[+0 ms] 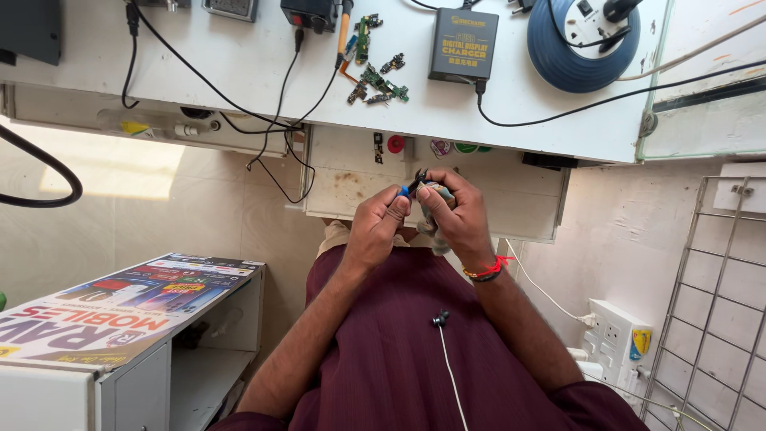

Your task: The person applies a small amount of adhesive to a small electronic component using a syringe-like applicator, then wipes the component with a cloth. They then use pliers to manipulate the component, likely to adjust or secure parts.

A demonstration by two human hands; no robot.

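Observation:
Both my hands meet in front of my chest, just below the edge of the white workbench (239, 56). My left hand (375, 231) pinches a small blue-handled tool (405, 191) with a dark tip pointing up. My right hand (459, 215) is curled around a small greyish object (435, 199), mostly hidden by the fingers. The tool's tip touches that object. A red thread band (487, 271) sits on my right wrist.
Several small green circuit boards (379, 80) lie on the bench beside a dark charger box (463, 44), a blue cable reel (578, 40) and black cables. An open drawer (359, 172) sits under the bench. A white cabinet (120, 335) stands left; a wire rack (718, 303) and power strip (614, 335) stand right.

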